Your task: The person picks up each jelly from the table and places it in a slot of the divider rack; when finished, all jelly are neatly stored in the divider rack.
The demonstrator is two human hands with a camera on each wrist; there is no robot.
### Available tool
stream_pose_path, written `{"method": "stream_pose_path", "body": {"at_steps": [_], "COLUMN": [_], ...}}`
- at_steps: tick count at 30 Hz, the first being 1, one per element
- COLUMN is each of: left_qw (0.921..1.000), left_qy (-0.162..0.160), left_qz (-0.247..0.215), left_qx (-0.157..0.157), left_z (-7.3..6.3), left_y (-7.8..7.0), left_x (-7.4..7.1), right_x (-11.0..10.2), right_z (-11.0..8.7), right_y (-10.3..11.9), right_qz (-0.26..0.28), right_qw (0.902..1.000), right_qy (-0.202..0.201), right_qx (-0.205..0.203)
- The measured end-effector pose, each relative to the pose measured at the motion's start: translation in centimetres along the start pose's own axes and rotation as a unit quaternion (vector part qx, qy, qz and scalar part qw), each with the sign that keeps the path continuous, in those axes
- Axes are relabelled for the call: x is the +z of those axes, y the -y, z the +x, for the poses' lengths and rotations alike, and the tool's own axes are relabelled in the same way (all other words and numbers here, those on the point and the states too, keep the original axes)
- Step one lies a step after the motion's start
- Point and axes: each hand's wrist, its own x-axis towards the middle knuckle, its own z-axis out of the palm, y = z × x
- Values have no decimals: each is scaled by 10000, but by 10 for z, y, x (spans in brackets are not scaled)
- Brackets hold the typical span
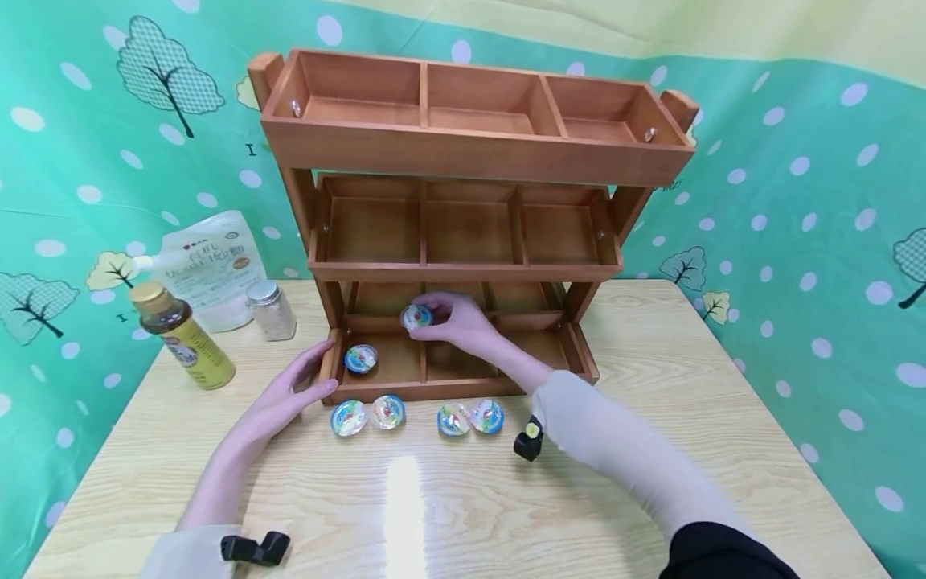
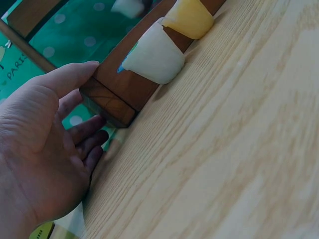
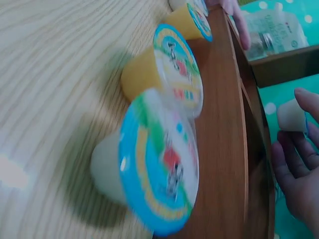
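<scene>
My right hand (image 1: 463,326) pinches a small jelly cup (image 1: 416,317) with a blue printed lid, above the lowest tier of a brown wooden rack (image 1: 463,149). White contents show through this cup's wall in the right wrist view. Another jelly cup (image 1: 360,359) lies in the left compartment of that tier. My left hand (image 1: 292,390) touches the tier's left end, thumb at the front corner and fingers along the side. In front of the rack, two pairs of jelly cups sit on the table; a white cup (image 2: 154,55) and a yellow cup (image 2: 192,19) appear in the left wrist view.
Left of the rack stand a yellow-labelled bottle (image 1: 190,342) with a tan cap, a glass shaker jar (image 1: 272,312) and a white pouch (image 1: 213,269). The rack's upper tiers overhang the lowest one. A green dotted cloth (image 1: 781,201) hangs behind the wooden table (image 1: 325,498).
</scene>
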Motion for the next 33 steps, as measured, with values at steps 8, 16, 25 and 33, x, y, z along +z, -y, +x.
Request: {"method": "stream_pose_path", "body": {"at_steps": [8, 16, 25, 33], "left_qw": [10000, 9999, 10000, 10000], "left_qy": [-36, -71, -59, -52], "left_qz": [20, 8, 4, 12], "left_qx": [40, 133, 64, 48], "left_z": [3, 4, 4, 5], "left_y": [2, 1, 2, 4], "left_x": [1, 0, 0, 0], "right_x": [23, 35, 40, 41], "right_z": [14, 21, 23, 20], "right_y": [2, 3, 0, -3], "right_qz": [-787, -1093, -1709, -2251], "right_qw": [9969, 9936, 9850, 9739], "right_qy": [77, 177, 213, 226], "right_qx": [60, 237, 77, -193]}}
